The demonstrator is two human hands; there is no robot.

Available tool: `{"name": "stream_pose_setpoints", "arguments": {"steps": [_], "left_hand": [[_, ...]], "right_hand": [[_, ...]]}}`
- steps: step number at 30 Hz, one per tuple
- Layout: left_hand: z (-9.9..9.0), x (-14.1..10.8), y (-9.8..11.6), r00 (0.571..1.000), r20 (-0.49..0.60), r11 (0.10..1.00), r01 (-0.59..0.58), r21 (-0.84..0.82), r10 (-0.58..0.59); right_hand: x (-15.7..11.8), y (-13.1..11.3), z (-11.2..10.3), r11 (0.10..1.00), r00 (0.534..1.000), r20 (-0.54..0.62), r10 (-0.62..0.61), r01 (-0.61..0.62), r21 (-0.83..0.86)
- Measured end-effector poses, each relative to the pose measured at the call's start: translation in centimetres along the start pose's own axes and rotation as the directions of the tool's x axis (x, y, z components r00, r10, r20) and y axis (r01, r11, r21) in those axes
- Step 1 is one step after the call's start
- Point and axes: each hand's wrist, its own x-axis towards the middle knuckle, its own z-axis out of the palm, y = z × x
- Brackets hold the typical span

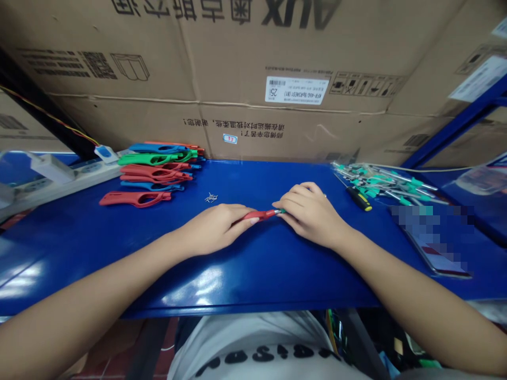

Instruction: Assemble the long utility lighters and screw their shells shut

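My left hand (216, 228) is closed around a red plastic handle (260, 215), which points to the right. The fingers of my right hand (311, 214) are closed on a metal rod with a green part (280, 211), whose tip meets the end of the red handle. Most of the rod is hidden by my right hand. Red, blue and green handles (152, 172) are piled at the back left. A few small screws (211, 198) lie just beyond my left hand. Metal rods with green parts (390, 184) form a heap at the back right.
A black and yellow screwdriver (359, 199) lies by the rod heap. A phone-like flat object (435, 248) is at the right. Behind the blue table (222, 285) stands a cardboard wall (237, 63). A white power strip (89, 177) sits at the left.
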Motion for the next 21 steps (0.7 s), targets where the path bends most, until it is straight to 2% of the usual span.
{"name": "stream_pose_setpoints", "arguments": {"steps": [1, 2, 4, 6, 7, 9, 10, 12, 15, 17, 19, 21], "left_hand": [[0.1, 0.1, 0.1, 0.996, 0.06, 0.979, 0.077, -0.189, -0.067], [0.1, 0.2, 0.1, 0.981, 0.143, 0.913, 0.174, -0.369, -0.129], [0.3, 0.4, 0.2, 0.928, 0.321, 0.7, 0.357, -0.619, -0.19], [0.3, 0.5, 0.2, 0.888, 0.427, 0.52, 0.45, -0.726, -0.172], [0.3, 0.6, 0.2, 0.878, 0.451, 0.467, 0.47, -0.749, -0.16], [0.3, 0.7, 0.2, 0.871, 0.466, 0.427, 0.484, -0.764, -0.156], [0.3, 0.7, 0.2, 0.876, 0.455, 0.439, 0.477, -0.762, -0.162], [0.2, 0.7, 0.4, 0.895, 0.409, 0.518, 0.44, -0.734, -0.181], [0.0, 0.5, 0.7, 0.926, 0.305, 0.686, 0.371, -0.626, -0.223], [0.0, 0.3, 0.9, 0.952, 0.207, 0.808, 0.301, -0.506, -0.225], [0.0, 0.0, 0.9, 0.986, 0.073, 0.932, 0.168, -0.322, -0.152], [0.2, -0.2, 0.8, 0.998, -0.045, 0.995, 0.033, -0.096, -0.037]], "right_hand": [[0.0, -0.1, -0.1, 1.0, 1.0, -0.023, -0.02, 0.02, 0.004], [0.0, -0.2, -0.2, 0.999, 0.998, -0.042, -0.046, 0.046, 0.008], [0.0, -0.5, -0.5, 0.995, 0.993, -0.064, -0.101, 0.102, 0.014], [0.0, -0.7, -0.7, 0.989, 0.987, -0.071, -0.144, 0.145, 0.016], [0.0, -0.8, -0.7, 0.988, 0.985, -0.077, -0.154, 0.155, 0.016], [0.0, -0.9, -0.7, 0.988, 0.985, -0.087, -0.148, 0.15, 0.02], [0.0, -0.9, -0.7, 0.99, 0.987, -0.084, -0.135, 0.137, 0.026], [0.0, -0.7, -0.7, 0.994, 0.994, -0.04, -0.099, 0.101, 0.045], [-0.1, -0.4, -0.7, 0.996, 0.996, 0.067, -0.057, 0.052, 0.072], [-0.1, -0.2, -0.8, 0.997, 0.995, 0.097, -0.034, 0.027, 0.079], [-0.1, 0.0, -0.8, 0.998, 0.995, 0.102, -0.016, 0.009, 0.069], [-0.1, 0.1, -0.7, 0.999, 0.995, 0.098, -0.01, 0.006, 0.049]]}}
